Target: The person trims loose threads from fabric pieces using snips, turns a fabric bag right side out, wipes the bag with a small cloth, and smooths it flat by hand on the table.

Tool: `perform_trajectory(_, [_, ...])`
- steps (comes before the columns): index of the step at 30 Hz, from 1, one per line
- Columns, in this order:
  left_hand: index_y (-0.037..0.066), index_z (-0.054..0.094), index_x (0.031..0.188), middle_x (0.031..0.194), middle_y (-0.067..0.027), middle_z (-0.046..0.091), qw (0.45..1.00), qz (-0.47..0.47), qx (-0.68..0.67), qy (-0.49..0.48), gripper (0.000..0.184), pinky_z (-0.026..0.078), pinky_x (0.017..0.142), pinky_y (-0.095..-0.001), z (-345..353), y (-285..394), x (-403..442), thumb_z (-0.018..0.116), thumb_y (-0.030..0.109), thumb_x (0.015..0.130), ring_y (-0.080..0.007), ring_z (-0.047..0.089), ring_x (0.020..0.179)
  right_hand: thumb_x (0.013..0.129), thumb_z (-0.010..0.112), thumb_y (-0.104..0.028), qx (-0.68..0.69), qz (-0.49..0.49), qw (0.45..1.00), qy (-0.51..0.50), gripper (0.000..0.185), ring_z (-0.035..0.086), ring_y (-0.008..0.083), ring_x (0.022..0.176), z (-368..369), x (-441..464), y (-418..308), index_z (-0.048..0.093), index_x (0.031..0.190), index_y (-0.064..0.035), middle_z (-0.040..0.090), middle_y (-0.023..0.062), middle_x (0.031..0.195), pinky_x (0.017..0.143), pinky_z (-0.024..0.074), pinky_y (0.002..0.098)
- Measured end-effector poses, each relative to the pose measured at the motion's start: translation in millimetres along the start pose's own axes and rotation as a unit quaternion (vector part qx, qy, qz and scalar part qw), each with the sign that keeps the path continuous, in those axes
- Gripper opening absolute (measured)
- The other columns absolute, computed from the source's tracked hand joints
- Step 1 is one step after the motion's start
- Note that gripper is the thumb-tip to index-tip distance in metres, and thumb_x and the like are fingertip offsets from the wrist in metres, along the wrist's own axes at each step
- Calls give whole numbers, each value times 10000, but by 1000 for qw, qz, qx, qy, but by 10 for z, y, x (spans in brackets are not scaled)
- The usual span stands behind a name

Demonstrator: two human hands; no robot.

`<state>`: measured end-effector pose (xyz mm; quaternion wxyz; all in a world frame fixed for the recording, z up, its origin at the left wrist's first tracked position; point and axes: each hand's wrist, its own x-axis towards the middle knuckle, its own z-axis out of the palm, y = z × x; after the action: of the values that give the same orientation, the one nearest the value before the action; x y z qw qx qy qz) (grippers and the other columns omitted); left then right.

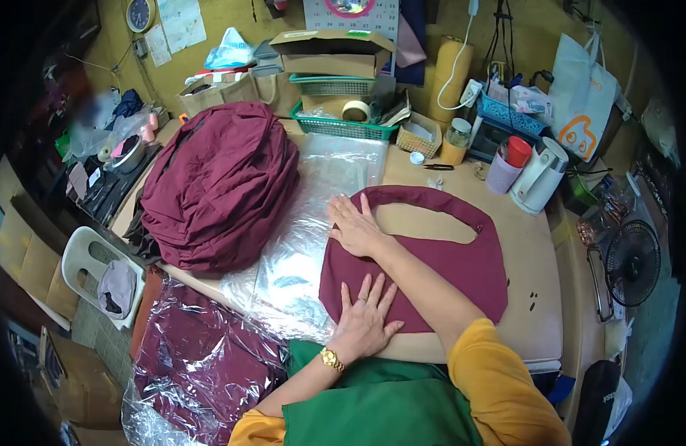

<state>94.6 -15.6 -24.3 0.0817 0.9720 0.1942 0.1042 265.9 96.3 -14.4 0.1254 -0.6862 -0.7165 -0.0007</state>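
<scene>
A burgundy cloth shoulder bag (439,275) lies flat on the table, its wide strap looped toward the far side. My left hand (363,318), with a gold watch at the wrist, rests with fingers spread on the bag's lower left part. Farther up, my right hand (356,227) lies flat over the bag's upper left corner, where the strap joins the body. Left of the bag are clear plastic sleeves (291,253), partly under its edge or right beside it; I cannot tell which.
A large heap of burgundy cloth (216,186) sits at the left. Plastic-wrapped burgundy pieces (202,364) are stacked nearer me. Along the back stand green baskets (343,130), a glass jar (456,141), a lilac cup (500,175) and a white kettle (540,175). Small scissors (438,167) lie behind the strap.
</scene>
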Motion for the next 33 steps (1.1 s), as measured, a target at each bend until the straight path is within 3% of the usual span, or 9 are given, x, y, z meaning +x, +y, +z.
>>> perform_trajectory(7, [91, 299, 1555, 1611, -116, 288, 989, -83, 5, -124, 828, 215, 1104, -731, -304, 3, -337, 498, 610, 941, -337, 236, 1496, 932, 568, -526, -5, 129, 990, -52, 774, 158, 382, 1513, -793, -1675, -769, 382, 1504, -39, 197, 225, 1623, 1172, 105, 664])
perform_trajectory(11, [39, 348, 1515, 1588, -146, 321, 963, -99, -49, -247, 734, 288, 1110, -686, -720, -69, -93, 532, 498, 972, -357, 282, 1482, 932, 561, -563, 44, 242, 969, -19, 789, 154, 388, 1513, -495, -2434, -288, 384, 1514, -60, 188, 234, 1622, 1177, 57, 662])
perform_trajectory(13, [15, 433, 1455, 1507, -171, 446, 974, -48, -3, -222, 597, 323, 1112, -633, -746, 32, 95, 534, 372, 988, -356, 376, 1434, 920, 551, -598, -64, 236, 969, -46, 848, 143, 385, 1516, -748, -2568, -270, 325, 1543, -70, 173, 233, 1627, 1179, 59, 660])
perform_trajectory(16, [7, 509, 1390, 1425, -184, 539, 982, 140, -126, -33, 460, 306, 1145, -543, -602, 524, 528, 540, 194, 971, -337, 463, 1377, 968, 525, -419, -61, 261, 963, -26, 681, 168, 399, 1510, -593, -2618, -237, 366, 1519, -51, 229, 244, 1605, 1179, 67, 662])
perform_trajectory(18, [23, 457, 1452, 1510, -189, 453, 963, 214, -150, -69, 500, 206, 1194, -554, -278, 792, 877, 461, 274, 1019, -332, 383, 1437, 933, 526, -268, -18, 228, 973, 38, 621, 186, 416, 1502, -325, -2721, -147, 404, 1488, -17, 279, 268, 1577, 1189, 94, 640])
perform_trajectory(21, [45, 402, 1500, 1571, -172, 371, 917, 229, -244, -215, 547, 129, 1219, -548, -10, 939, 1390, 360, 354, 1050, -309, 278, 1494, 915, 559, -287, -58, 183, 976, -98, 680, 202, 463, 1482, -671, -2739, -57, 363, 1499, 1, 288, 290, 1565, 1190, 87, 643])
perform_trajectory(25, [90, 372, 1529, 1617, -140, 294, 905, 277, -226, -231, 566, 87, 1230, -535, 269, 913, 1697, 303, 397, 1058, -289, 205, 1521, 997, 469, -353, 16, 272, 962, 33, 632, 224, 431, 1479, -550, -2920, 107, 355, 1506, 4, 317, 271, 1558, 1204, 96, 601])
perform_trajectory(27, [125, 384, 1529, 1628, -118, 274, 937, 314, -111, -108, 552, 76, 1234, -523, 469, 901, 1743, 309, 402, 1057, -286, 204, 1520, 1001, 472, -402, -7, 286, 958, -27, 693, 219, 423, 1483, -512, -2942, 82, 301, 1524, 19, 303, 287, 1558, 1212, 80, 586])
perform_trajectory(33, [126, 423, 1506, 1606, -123, 316, 948, 283, -127, -68, 517, 152, 1229, -509, 601, 886, 1771, 440, 284, 1013, -262, 295, 1487, 969, 576, -303, 84, 282, 955, -31, 634, 302, 396, 1458, -648, -3098, 58, 397, 1448, 71, 351, 293, 1529, 1215, 192, 521])
